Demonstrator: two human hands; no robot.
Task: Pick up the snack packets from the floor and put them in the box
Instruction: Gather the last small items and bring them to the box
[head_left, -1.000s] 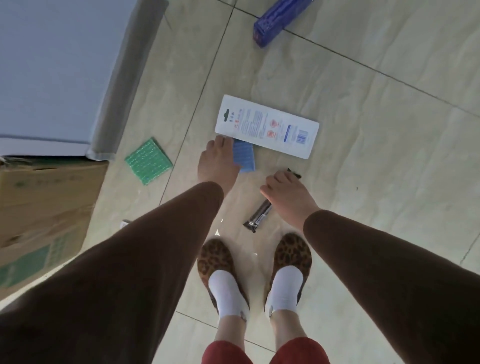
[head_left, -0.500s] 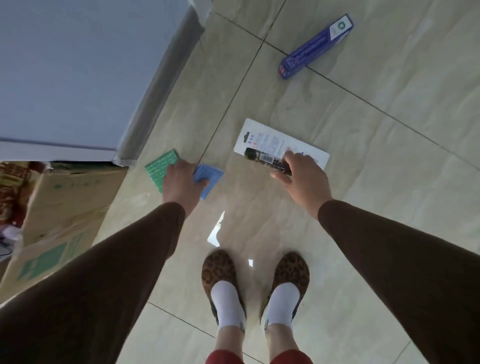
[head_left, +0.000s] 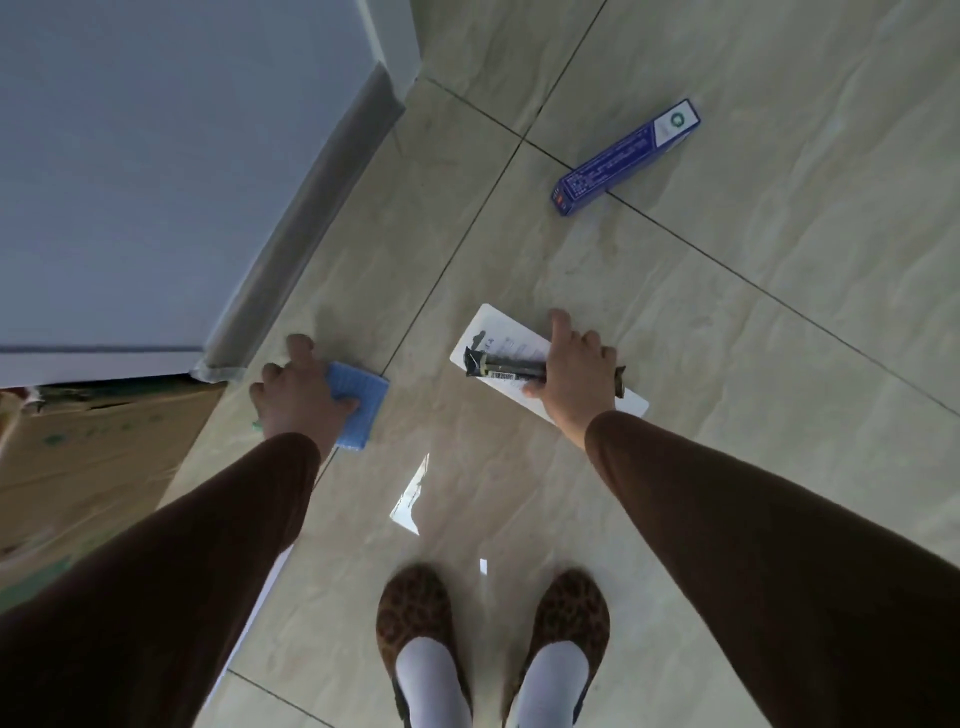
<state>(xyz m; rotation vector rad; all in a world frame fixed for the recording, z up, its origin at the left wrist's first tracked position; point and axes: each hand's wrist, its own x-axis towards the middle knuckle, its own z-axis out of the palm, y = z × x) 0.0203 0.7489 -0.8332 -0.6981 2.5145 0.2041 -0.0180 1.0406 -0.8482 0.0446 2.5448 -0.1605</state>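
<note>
Left hand (head_left: 301, 400) grips a small light-blue packet (head_left: 358, 402), squarish with a ribbed surface, thumb over its top; a sliver of green (head_left: 256, 425) shows under the hand's left edge, can't tell what it is or whether it is held. Right hand (head_left: 574, 376) holds a thin dark bar-shaped packet (head_left: 506, 366), crimped end pointing left, barcode strip visible along its side, far end poking out right of the hand. That hand sits over a flat white card packet (head_left: 498, 340), long rectangle with rounded corners and faint print; index finger stretched toward its far edge. Can't tell if the card is gripped or only lies under the hand.

Long blue carton (head_left: 626, 158), glossy with a white end panel, lies on the floor far right, well apart from both hands.

Cardboard box (head_left: 98, 457), brown with green print, at left edge, just left of the left hand. Floor (head_left: 727, 364) is glossy beige marble-look tile with dark grout lines. Grey wall (head_left: 156, 156) and skirting far left. Leopard-print slippers (head_left: 415, 613) with white socks near bottom centre.
</note>
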